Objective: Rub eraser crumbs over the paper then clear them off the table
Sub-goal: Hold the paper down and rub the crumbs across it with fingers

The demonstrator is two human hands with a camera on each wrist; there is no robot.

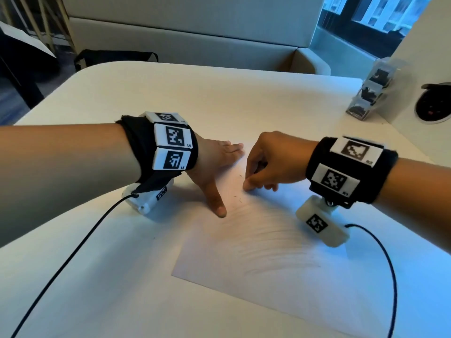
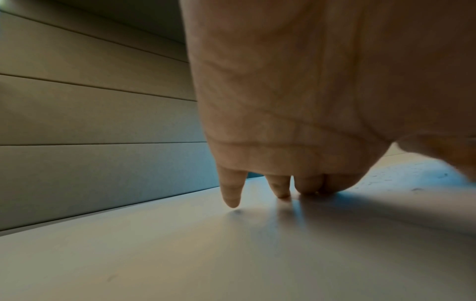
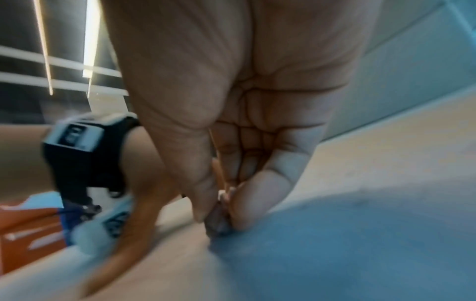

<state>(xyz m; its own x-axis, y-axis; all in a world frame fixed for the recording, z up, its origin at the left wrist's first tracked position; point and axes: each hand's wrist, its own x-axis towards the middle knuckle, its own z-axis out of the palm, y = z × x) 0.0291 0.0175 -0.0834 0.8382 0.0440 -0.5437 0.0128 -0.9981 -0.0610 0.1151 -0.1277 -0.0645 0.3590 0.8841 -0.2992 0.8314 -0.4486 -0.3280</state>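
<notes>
Left hand (image 1: 217, 162) flat, fingers spread, pinning white paper sheet (image 1: 244, 252) on pale table (image 1: 122, 289). Right hand (image 1: 271, 164) pinches small grey eraser (image 3: 217, 224) – dark crumbs (image 1: 238, 198) lie between hands. Short, light strokes – keep sheet from creasing.

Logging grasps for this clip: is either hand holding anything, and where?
The right hand pinches a small greyish lump, likely the eraser, against the paper. The left hand presses flat, holding nothing.

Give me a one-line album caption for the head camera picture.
Left hand presses flat on the paper while the right hand pinches a small eraser against it beside dark crumbs.
</notes>
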